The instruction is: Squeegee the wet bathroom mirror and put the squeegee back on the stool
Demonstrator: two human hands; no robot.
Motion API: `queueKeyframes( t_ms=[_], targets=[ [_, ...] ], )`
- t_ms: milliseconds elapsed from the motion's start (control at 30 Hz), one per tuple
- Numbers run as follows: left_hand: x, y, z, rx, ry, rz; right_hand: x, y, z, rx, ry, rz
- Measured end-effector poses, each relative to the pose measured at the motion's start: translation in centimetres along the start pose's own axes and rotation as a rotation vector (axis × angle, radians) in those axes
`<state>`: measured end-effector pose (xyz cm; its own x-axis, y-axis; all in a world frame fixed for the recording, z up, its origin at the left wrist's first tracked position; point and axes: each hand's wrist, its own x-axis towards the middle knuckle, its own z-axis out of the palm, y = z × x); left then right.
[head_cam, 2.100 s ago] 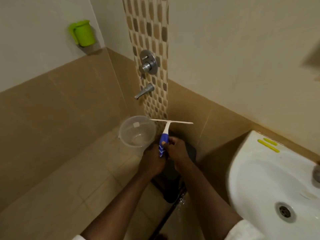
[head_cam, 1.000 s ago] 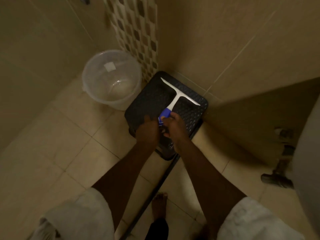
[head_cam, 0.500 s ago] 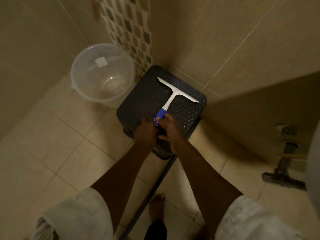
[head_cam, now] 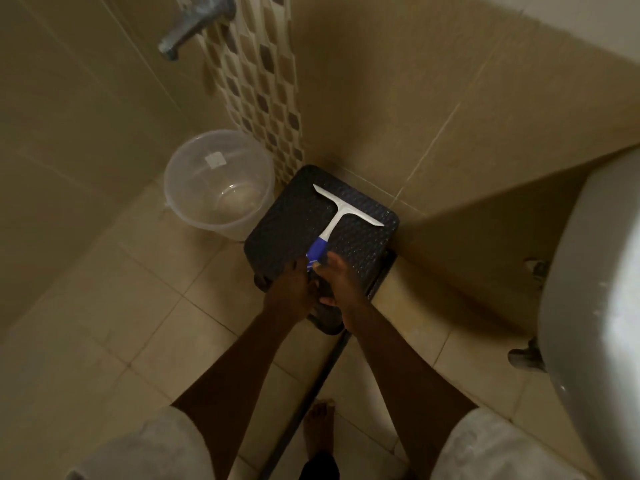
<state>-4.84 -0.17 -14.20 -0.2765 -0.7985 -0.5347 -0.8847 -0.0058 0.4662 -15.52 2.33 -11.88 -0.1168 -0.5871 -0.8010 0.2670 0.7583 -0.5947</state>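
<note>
The squeegee (head_cam: 346,210), with a white blade and a blue handle, lies flat on the black textured stool (head_cam: 287,220) in the corner of the tiled walls. Its blade points toward the wall and its handle toward me. My left hand (head_cam: 291,287) has its fingertips curled on the handle's near end. My right hand (head_cam: 343,284) is beside the handle with its fingers spread, holding nothing. The mirror is out of view.
A clear plastic bucket (head_cam: 173,209) stands on the floor just left of the stool, under a metal tap (head_cam: 194,26). The white sink (head_cam: 588,271) juts in at the right. A dark pipe (head_cam: 311,393) runs along the floor by my bare foot (head_cam: 320,429).
The squeegee came down from in front of the wall onto the stool. My right hand has opened and let go of the handle. The view tilted down, then slightly back up.
</note>
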Motion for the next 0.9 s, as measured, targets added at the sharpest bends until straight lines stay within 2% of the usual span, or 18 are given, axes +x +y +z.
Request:
queueKeyframes(
  t_ms=[233,433,667,800,900],
  targets=[
    [-3.9,4.7,-5.0,0.032,0.046,0.043,-6.7,-3.4,-1.4,-0.001,0.015,-0.144],
    [-8.8,9.8,-10.5,-0.001,0.186,0.202,-13.6,-7.6,-2.9,0.004,0.019,-0.346],
    [-14.6,17.3,-16.1,0.014,0.27,0.349,-21.9,-12.3,-5.6,-0.096,0.037,-0.526],
    [-17.9,21.5,-18.1,0.056,0.294,0.462,-26.8,-14.5,-7.3,-0.154,0.1,-0.701],
    [-20.1,25.4,-19.4,0.034,0.435,0.515,-30.2,-16.8,-8.6,-0.246,0.21,-0.77]
  ],
)
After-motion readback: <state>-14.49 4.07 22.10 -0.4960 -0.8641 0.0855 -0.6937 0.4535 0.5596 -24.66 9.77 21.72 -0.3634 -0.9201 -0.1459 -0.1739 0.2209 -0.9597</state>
